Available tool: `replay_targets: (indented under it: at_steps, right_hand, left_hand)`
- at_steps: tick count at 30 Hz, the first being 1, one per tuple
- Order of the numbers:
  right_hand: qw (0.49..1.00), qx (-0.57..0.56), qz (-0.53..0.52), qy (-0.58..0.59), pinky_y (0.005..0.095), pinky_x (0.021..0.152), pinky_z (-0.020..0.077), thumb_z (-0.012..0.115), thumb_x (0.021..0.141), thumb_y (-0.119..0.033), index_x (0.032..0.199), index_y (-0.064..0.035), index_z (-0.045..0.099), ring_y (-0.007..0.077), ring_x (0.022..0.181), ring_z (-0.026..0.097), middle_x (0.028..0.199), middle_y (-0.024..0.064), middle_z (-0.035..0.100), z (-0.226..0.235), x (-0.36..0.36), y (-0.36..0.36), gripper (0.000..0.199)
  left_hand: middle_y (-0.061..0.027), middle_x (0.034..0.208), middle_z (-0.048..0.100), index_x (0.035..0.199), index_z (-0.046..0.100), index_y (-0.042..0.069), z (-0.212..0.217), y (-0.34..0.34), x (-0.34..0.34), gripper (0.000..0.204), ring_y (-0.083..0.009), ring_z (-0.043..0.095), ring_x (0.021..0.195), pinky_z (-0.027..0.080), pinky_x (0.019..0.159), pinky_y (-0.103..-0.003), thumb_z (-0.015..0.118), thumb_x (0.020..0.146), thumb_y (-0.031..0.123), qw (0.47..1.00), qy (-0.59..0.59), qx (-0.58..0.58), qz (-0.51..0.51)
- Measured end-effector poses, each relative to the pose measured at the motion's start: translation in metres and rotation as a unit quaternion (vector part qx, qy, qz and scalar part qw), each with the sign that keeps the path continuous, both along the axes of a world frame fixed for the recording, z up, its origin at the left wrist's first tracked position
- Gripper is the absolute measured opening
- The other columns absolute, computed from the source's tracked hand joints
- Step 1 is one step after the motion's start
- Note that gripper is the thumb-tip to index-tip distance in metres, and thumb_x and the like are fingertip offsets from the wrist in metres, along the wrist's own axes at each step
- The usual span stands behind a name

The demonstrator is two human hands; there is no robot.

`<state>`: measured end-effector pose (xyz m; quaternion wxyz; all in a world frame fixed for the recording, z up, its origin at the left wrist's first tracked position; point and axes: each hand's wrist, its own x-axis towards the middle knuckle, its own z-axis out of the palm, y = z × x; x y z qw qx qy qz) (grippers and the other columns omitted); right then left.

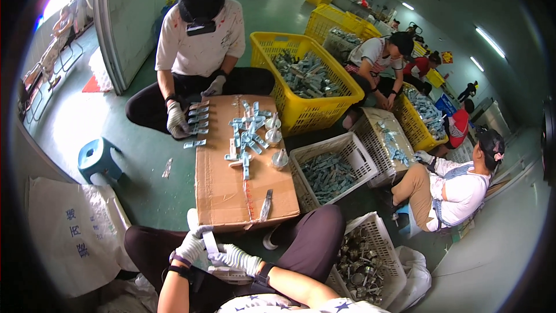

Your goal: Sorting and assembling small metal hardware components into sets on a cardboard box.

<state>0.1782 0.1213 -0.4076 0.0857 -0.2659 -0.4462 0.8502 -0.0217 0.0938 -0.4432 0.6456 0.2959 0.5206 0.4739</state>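
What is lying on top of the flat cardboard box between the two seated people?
On the cardboard box lies a scatter of small blue packets, some clear cups and one silvery strip. What is underneath is hidden.

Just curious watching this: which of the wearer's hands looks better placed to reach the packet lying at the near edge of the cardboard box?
Probably the right hand: it sits nearer the packet on the cardboard box, while the left hand holds a white strip.

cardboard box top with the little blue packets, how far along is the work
Done: a heap of blue packets lies on the cardboard box. In hand: the left hand and right hand, both gloved, hold one white piece between them. Left: the white crate by the knee holds many metal parts.
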Motion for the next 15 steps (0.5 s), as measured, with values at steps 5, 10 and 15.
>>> replay_targets:
  at_steps: [5,10,15]
  right_hand:
    - [0.999,-0.035,-0.012,0.035,0.0250,0.086,0.0475,0.068,0.093,-0.017,0.125,-0.0060,0.061,0.0082,0.096,0.056,0.106,-0.0036,0.064,-0.004,0.004,-0.001,0.034]
    - [0.998,-0.026,-0.033,0.036,0.0248,0.085,0.0485,0.067,0.093,-0.014,0.122,-0.0042,0.062,0.0091,0.094,0.058,0.104,-0.0019,0.065,-0.005,0.008,0.000,0.031]
    - [0.998,0.042,-0.022,0.052,0.0232,0.081,0.0470,0.070,0.092,-0.024,0.120,-0.0053,0.064,0.0084,0.091,0.056,0.101,-0.0026,0.065,0.022,0.003,-0.010,0.035]
  left_hand:
    - [-0.0011,0.092,0.063,0.109,0.066,0.007,0.024,0.003,0.015,0.029,-0.0128,0.060,0.083,0.055,0.079,-0.030,0.071,0.083,-0.005,0.997,0.069,0.027,-0.005]
    - [-0.0065,0.094,0.064,0.109,0.065,0.003,-0.002,0.013,0.016,0.022,-0.0182,0.063,0.084,0.056,0.081,-0.036,0.065,0.088,-0.001,0.999,-0.029,0.025,0.028]
    - [-0.0153,0.078,0.063,0.103,0.057,-0.002,-0.070,0.018,-0.011,0.029,-0.0301,0.063,0.070,0.054,0.071,-0.044,0.066,0.082,0.016,0.951,-0.257,-0.112,0.132]
